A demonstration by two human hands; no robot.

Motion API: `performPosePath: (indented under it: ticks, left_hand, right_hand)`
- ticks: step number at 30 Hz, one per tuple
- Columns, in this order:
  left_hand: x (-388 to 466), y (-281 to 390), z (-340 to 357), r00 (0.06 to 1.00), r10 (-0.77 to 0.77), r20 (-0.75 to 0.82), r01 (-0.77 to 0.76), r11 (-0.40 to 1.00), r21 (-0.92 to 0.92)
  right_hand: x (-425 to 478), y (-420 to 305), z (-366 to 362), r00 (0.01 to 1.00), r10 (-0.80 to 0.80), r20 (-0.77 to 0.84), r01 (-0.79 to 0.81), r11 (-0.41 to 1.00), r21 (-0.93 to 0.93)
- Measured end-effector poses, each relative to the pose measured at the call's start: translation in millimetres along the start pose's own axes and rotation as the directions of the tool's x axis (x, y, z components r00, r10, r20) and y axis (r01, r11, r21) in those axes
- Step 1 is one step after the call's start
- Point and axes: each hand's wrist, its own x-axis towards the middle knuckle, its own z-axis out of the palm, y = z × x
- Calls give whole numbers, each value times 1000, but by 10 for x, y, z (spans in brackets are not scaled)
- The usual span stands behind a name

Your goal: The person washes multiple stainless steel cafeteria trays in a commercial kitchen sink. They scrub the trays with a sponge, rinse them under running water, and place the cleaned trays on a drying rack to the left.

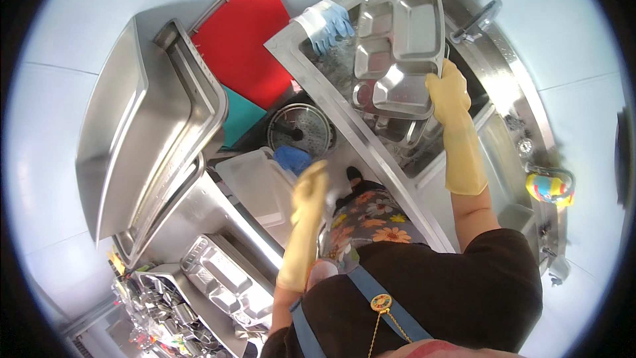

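Observation:
Yellow rubber gloves cover both my hands. My right hand (449,87) grips the edge of a stainless steel compartment tray (417,25), which is over the water-filled basin of a steel sink (357,129). Another metal tray (392,132) shows partly beneath it, low in the basin. My left hand (310,184) is blurred and away from the sink, near a blue item (292,159) and a translucent plastic container (253,189); whether it holds anything is unclear. A pair of blue-and-white gloves (328,25) hangs over the sink's far left corner.
A curved faucet (479,22) rises behind the sink. Left stand large steel pans (164,124), a red cutting board (243,40) and a teal board (241,114). Stacked compartment trays (228,278) and a bin of utensils (174,313) are lower left. A round drain-like metal lid (300,129) lies below the counters.

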Motion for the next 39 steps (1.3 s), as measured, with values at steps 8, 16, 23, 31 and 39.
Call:
performPosePath:
  ticks: [8, 16, 23, 31, 39]
  left_hand:
    - [-193, 788, 1228, 562, 7, 827, 515, 779, -357]
    - [120, -148, 1508, 683, 477, 552, -442, 873, -207]
    - [740, 208, 1674, 676, 113, 728, 620, 446, -645]
    - [668, 877, 1109, 802, -15, 597, 473, 626, -620]
    - [427, 919, 765, 935, 124, 333, 241, 468, -850]
  right_hand:
    - [-452, -64, -469, 983, -179, -31, 178, 983, -41]
    - [-840, 286, -983, 978, -117, -170, 161, 949, 272]
    - [-744, 581, -1530, 975, -45, -218, 174, 768, 617]
    - [-669, 1052, -1648, 980, 101, -172, 92, 537, 838]
    - [-401, 1775, -1357, 983, 160, -91, 14, 429, 903]
